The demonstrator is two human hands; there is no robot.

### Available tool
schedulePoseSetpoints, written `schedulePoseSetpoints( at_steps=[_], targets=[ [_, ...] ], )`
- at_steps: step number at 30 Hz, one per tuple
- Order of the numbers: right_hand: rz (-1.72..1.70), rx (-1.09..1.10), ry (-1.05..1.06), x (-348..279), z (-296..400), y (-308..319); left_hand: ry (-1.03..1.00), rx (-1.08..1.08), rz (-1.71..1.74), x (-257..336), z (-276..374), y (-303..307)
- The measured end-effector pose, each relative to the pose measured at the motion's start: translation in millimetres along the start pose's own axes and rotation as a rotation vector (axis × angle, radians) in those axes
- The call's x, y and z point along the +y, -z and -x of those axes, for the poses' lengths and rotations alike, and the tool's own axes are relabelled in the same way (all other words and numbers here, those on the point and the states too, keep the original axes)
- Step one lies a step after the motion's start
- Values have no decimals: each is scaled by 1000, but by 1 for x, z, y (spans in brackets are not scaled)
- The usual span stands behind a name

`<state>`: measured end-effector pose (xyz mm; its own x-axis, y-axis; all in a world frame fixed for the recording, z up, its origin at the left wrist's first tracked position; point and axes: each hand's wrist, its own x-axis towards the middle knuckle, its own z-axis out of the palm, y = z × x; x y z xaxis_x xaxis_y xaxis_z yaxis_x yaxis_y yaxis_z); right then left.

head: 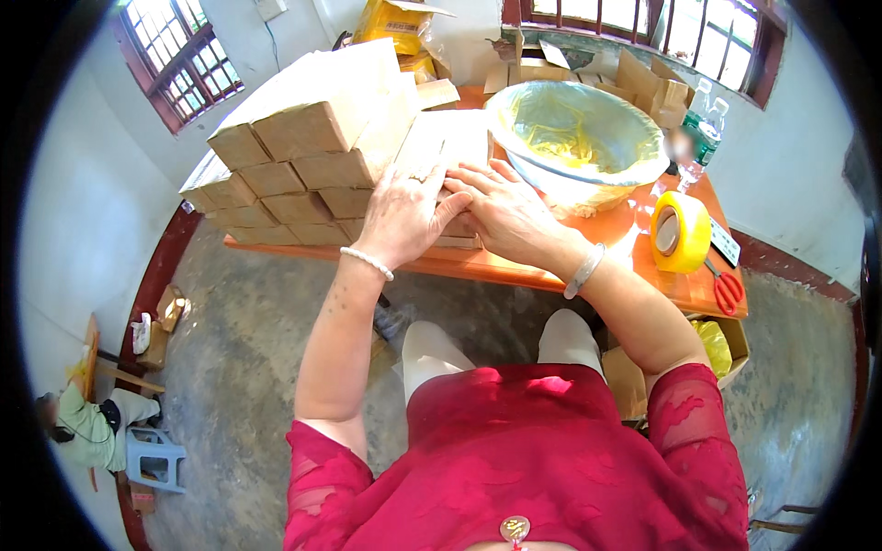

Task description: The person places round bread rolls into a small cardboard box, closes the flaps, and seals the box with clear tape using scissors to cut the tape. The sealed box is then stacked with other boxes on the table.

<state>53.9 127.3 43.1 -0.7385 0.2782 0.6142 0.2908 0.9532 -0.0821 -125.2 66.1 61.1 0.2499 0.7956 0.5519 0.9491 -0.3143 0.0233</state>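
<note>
Both my hands rest on the near part of a cardboard box (451, 141) on the orange wooden table, their fingers meeting at its top. My left hand (406, 210) lies flat with the thumb out, against the right end of a stack of closed cardboard boxes (296, 131). My right hand (506, 206) lies palm down beside it, fingers together over the box edge. Behind my right hand stands a large basin (599, 175) lined with a thin plastic bag, with yellow material inside. Strong sunlight washes out the box tops.
A yellow tape roll (681, 232), red-handled scissors (727, 289) and plastic bottles (708, 131) occupy the right of the table (510, 267). Open cartons (651, 82) stand by the window. An open box with a yellow bag (713, 348) is below. Another person (93, 427) sits far left near a blue stool (155, 458).
</note>
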Motion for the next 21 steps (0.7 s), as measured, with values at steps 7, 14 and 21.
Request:
schedulePoseSetpoints(
  at_steps=[7,14,21],
  targets=[
    [11,50,-3,4,3,-6,9,62,-72,1,19,1],
    [-108,76,-55,15,-9,-14,28,63,-215,-3,15,1],
    [-103,100,-1,18,-2,-16,-109,469,-345,15,-13,62]
  ],
)
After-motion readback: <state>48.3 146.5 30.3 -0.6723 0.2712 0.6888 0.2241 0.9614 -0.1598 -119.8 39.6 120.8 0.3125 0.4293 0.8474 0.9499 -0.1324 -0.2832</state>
